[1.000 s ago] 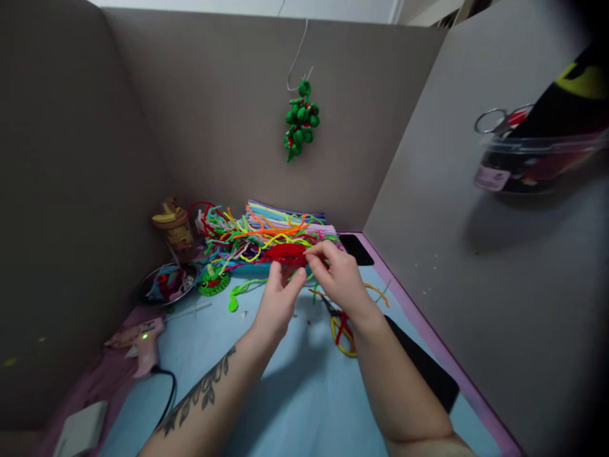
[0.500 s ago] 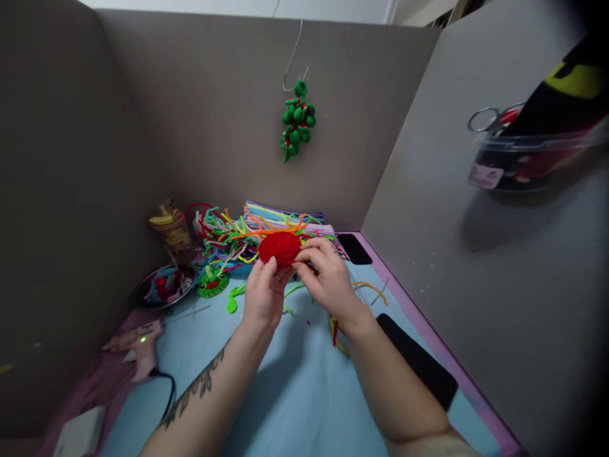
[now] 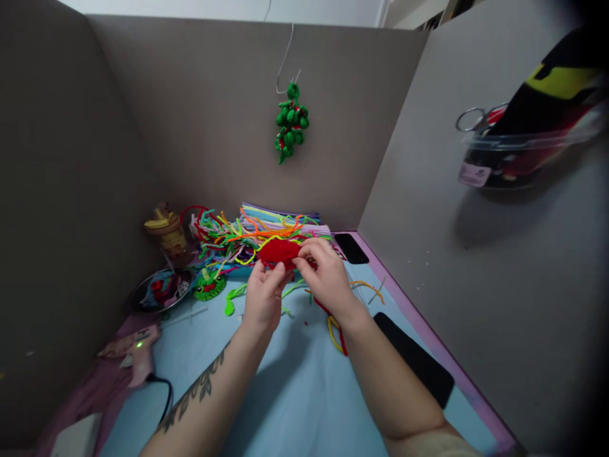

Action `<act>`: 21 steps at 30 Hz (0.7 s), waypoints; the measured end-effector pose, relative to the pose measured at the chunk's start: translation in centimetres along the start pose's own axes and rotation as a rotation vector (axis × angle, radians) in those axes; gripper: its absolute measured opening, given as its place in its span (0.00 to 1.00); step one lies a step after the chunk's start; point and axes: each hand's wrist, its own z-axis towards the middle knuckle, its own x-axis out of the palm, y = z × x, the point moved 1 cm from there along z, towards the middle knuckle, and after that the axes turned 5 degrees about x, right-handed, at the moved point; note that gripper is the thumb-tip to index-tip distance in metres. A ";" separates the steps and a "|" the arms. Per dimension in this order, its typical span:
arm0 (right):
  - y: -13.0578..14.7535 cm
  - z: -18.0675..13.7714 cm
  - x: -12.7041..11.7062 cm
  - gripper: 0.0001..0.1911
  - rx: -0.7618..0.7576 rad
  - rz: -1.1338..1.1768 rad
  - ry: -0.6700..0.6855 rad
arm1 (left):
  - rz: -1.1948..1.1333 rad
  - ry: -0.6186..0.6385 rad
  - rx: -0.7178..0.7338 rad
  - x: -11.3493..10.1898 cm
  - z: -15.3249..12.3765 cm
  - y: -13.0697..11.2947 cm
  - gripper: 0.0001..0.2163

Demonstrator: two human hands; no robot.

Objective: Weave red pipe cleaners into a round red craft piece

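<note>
Above the middle of the blue-covered counter [image 3: 295, 393], a fuzzy red oval piece [image 3: 280, 252] is held between both hands. It is clamped from below and from its near edge by the grip of the left hand [image 3: 263, 295], and its right end is pinched by the fingers of the right hand [image 3: 324, 273]; some fingertips are hidden. Behind it, a tangle of multicoloured pipe cleaners [image 3: 216, 235] is partly covered from view by the piece and the right hand. A straighter bundle of pastel pipe cleaners [image 3: 285, 222] is laid farther back. Under the right wrist, yellow-handled scissors [image 3: 330, 330] are partly hidden. To the left, a bright green strand [image 3: 230, 304] and a round green piece with eyes [image 3: 210, 287] are seen, with a bowl [image 3: 134, 302] of coloured scraps near the latter. Farther left, a pink glue gun [image 3: 141, 365] is lit by a green light. To the right, a black phone [image 3: 352, 248] and, partly covered by the right forearm, a black slab [image 3: 413, 358] are placed. A green ornament [image 3: 291, 120] is hung on the back panel.
</note>
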 end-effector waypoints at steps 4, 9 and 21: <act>-0.1 0.1 -0.1 0.03 -0.019 0.009 0.037 | 0.010 -0.019 0.038 0.0 0.1 -0.1 0.16; 0.0 0.0 -0.2 0.04 -0.078 -0.004 -0.033 | 0.018 -0.016 0.043 0.0 0.3 0.0 0.17; 0.3 -0.4 -0.1 0.05 -0.232 -0.132 -0.007 | 0.056 -0.001 0.110 0.0 0.2 0.3 0.16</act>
